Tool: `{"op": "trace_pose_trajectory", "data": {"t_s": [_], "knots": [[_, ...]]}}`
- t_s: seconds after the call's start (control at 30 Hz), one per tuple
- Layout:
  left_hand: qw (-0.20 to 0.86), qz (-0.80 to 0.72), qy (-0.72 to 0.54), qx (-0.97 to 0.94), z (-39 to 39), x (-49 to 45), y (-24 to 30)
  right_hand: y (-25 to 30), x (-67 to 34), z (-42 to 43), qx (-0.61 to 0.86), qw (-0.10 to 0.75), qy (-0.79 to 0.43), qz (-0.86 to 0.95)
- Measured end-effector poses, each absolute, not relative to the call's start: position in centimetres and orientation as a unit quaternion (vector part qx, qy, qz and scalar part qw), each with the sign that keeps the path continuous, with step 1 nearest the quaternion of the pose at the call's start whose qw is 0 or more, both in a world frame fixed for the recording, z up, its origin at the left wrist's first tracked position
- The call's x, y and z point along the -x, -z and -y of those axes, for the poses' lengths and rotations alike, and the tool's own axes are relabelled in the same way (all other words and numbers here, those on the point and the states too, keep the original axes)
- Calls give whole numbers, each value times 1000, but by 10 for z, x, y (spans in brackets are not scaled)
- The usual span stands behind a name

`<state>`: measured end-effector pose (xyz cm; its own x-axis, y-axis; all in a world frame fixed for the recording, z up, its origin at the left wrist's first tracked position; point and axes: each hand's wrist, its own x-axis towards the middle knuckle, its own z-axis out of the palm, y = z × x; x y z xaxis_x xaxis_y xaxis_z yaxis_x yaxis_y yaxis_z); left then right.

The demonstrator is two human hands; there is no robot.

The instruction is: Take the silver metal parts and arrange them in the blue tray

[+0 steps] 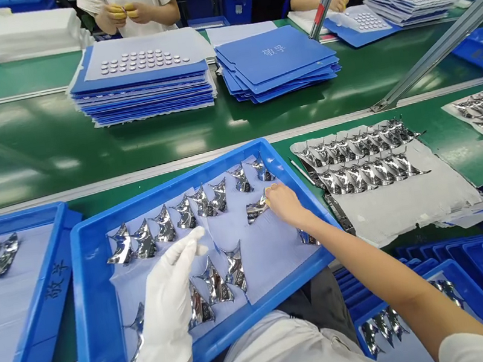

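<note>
A blue tray (91, 303) lies in front of me, lined with a pale sheet that carries several shiny chrome curved parts. My left hand (171, 314), in a white glove, rests on the sheet with its fingers pinched at the sheet's raised fold near a chrome part (214, 283). My bare right hand (282, 204) reaches to the tray's far right side and its fingers are closed on a chrome part (256, 209) lying there.
Two rows of chrome parts (358, 162) lie on a white sheet to the right. Another blue tray (37, 311) sits at left, more trays at lower right. Across the green belt (35, 152) stand stacks of blue boards (278, 62). Two other people work at the far side.
</note>
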<state>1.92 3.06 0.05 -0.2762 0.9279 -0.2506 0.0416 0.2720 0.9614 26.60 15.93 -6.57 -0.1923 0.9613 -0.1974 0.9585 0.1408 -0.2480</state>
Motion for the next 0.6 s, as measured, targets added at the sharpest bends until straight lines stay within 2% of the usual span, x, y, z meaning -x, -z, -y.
{"op": "trace_pose_trajectory", "data": {"t_s": [0.13, 0.33, 0.4, 0.47, 0.6], "knots": [[500, -623, -477, -367, -31, -23, 6, 48, -260, -136, 597, 84, -166, 780], [621, -532, -407, -406, -39, -39, 6, 22, -237, -83, 338, 416, -298, 789], [655, -498, -398, -406, -40, -45, 1, 19, -229, -70, 309, 451, -325, 772], [640, -503, -416, -405, -39, -49, -3, 16, -225, -61, 337, 470, -341, 741], [559, -560, -458, -405, -35, -47, -4, 8, -227, -53, 395, 421, -440, 687]]}}
